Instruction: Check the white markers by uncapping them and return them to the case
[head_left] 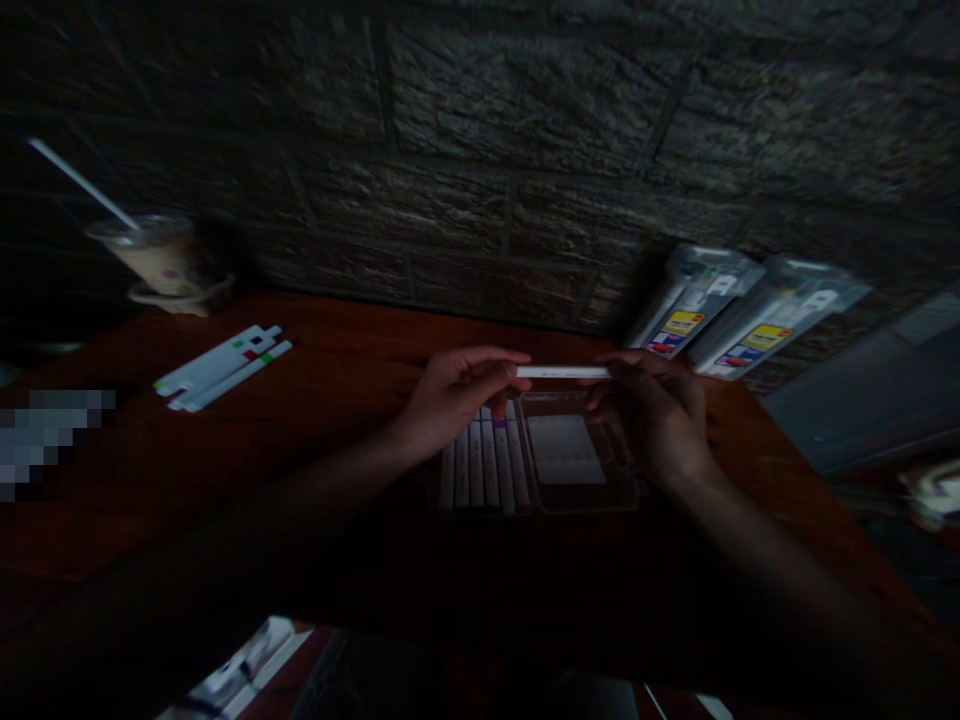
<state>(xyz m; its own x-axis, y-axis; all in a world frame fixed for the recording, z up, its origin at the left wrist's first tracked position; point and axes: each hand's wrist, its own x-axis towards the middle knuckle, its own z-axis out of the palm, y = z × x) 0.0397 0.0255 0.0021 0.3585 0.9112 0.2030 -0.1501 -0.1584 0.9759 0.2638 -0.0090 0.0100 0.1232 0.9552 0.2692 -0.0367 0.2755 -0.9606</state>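
Behind the wooden table (337,345) rise rough stone blocks (450,150); 2 clear plastic cases (742,320) lean there. Above an open clear box (585,495), the left hand (450,395) and right hand (667,410) pinch 1 slim white marker (562,372) at its ends.

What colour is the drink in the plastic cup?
Pale beige, seen in the head view.

Bare wood (341,370) is offering a path left of an open case (581,508), short of loose markers (225,367). Behind the case, a stone wall (450,215) is closing off reach, with upright boxes (780,320) crowding its right rear. The left hand (457,390), right hand (664,410) and raised marker (562,372) are obstructing its far edge.
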